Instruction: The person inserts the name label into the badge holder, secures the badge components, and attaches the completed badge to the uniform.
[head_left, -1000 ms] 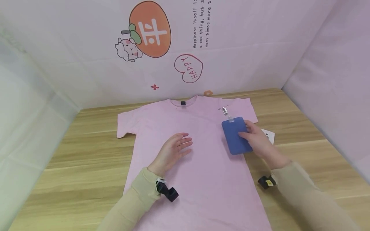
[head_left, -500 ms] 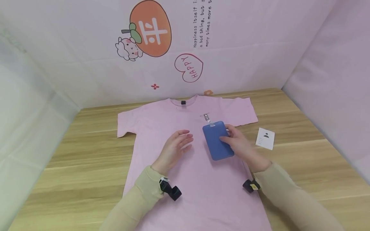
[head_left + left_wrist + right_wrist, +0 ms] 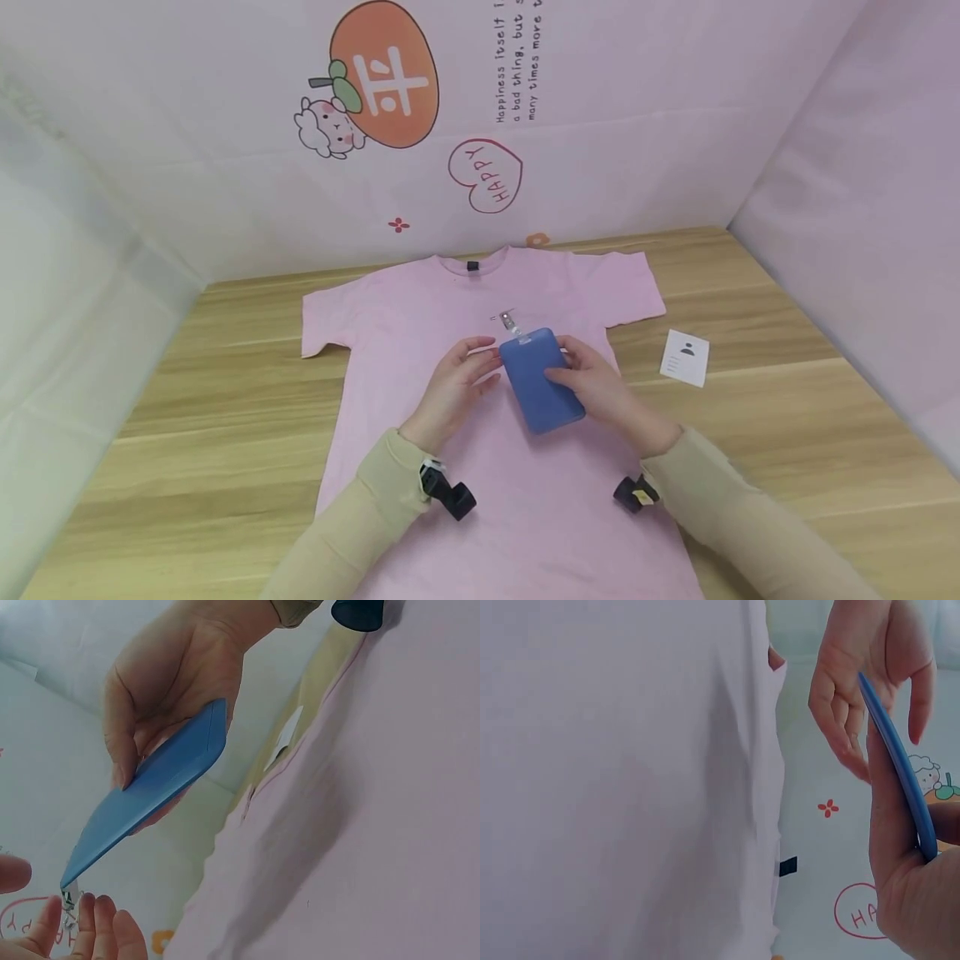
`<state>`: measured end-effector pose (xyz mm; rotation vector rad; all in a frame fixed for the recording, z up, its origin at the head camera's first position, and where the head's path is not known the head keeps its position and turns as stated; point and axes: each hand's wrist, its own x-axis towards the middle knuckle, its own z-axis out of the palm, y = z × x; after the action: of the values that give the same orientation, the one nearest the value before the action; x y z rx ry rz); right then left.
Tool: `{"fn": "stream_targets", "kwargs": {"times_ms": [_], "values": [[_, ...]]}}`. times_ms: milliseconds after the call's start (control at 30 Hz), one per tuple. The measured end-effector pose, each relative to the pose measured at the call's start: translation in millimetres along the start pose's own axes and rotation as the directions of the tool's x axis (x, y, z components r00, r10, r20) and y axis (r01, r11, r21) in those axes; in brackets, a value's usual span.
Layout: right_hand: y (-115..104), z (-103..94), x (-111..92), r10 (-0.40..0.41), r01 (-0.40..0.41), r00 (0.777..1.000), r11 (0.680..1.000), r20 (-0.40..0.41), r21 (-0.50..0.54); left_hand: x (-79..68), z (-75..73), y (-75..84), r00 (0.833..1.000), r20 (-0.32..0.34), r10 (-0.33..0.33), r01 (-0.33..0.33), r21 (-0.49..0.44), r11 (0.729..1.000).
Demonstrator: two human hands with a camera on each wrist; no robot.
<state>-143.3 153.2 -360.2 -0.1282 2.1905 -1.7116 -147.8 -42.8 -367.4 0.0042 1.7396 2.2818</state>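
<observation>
In the head view, the blue badge holder (image 3: 537,385) looks light and fairly stiff, a flat case with a smooth face that might slide under dry fingertips. The small clip (image 3: 509,322) at its top end would probably swing on its clear strap, so the holder's long side edges seem the surest place to take hold. The holder is over the pink T-shirt (image 3: 465,483), between the two hands. At its right edge the right hand (image 3: 600,393) pinches it, thumb across the upper face. Just beside its left edge is the left hand (image 3: 448,387), fingers loosely bent and gripping nothing; whether a fingertip touches the holder I cannot tell. Well to the holder's right lies a white card (image 3: 685,358).

In the left wrist view, the holder appears nearly edge-on, thin and without sag, which suggests a firm shell. It is tilted, its clip end near the left hand's fingertips, and the T-shirt is apart from it.

In the right wrist view, the holder is a narrow strip between the right hand's thumb and fingers. The left hand is beyond it, any contact unclear.
</observation>
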Motion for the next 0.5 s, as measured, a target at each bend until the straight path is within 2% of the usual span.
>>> {"fn": "stream_targets", "kwargs": {"times_ms": [200, 367, 500], "values": [[-1.6, 10.5, -0.6, 0.015, -0.015, 1.000, 1.000, 0.001, 0.022, -0.2, 0.2, -1.9, 0.999, -0.007, 0.043, -0.043, -0.003, 0.999], [0.0, 19.2, 1.5, 0.031, -0.031, 1.000, 0.999, -0.004, 0.040, 2.1, 0.8, -2.3, 0.997, -0.053, 0.055, -0.055, -0.005, 0.998], [1.2, 26.1, 2.6, 0.023, -0.023, 1.000, 0.999, 0.007, 0.027, 3.5, -0.5, -4.3, 0.996, -0.054, 0.067, -0.066, 0.023, 0.998]]}}
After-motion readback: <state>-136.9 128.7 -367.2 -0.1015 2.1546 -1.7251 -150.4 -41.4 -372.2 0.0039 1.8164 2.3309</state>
